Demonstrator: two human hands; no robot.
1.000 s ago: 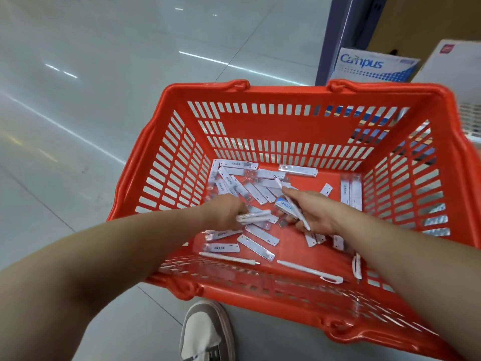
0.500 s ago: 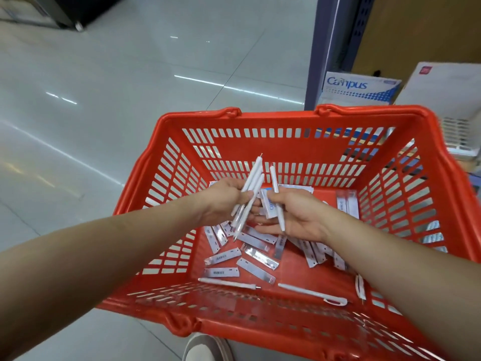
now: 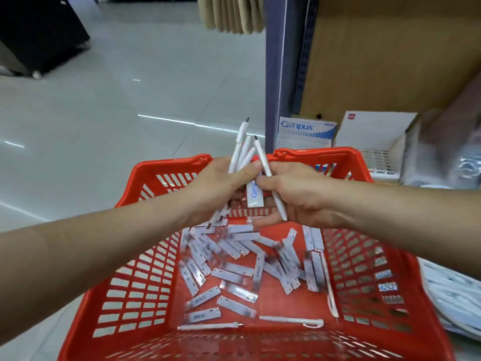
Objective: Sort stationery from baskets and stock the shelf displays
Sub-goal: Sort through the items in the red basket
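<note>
Holding a bunch of white pens (image 3: pixel 240 149), the left grip (image 3: pixel 221 186) is closed round their middles. Tips fan upward past the far rim of the red basket (image 3: pixel 171 162), and lower ends poke out under the palm. Right grip (image 3: pixel 294 194) is closed on a single white pen (image 3: pixel 279 207), slanted, tip up and touching the bunch. A small white packet w/ blue print (image 3: pixel 255 198) sits betw. the two grips; can't tell which one has it. Both grips hover over the far half of the basket.

On the basket floor lie lots of flat white packets (image 3: pixel 234 272), scattered and overlapping, plus 3 loose white pens: 2 by the near wall (image 3: pixel 291 319), 1 along the right wall (image 3: pixel 330 290).

Beyond the far rim stands a blue & white box marked "Campus" (image 3: pixel 304 131), w/ a white box (image 3: pixel 369 128) just beside it, both against a brown-backed shelf unit w/ a grey-blue upright (image 3: pixel 276 74). Pale glossy floor (image 3: pixel 104 113) to the left.
</note>
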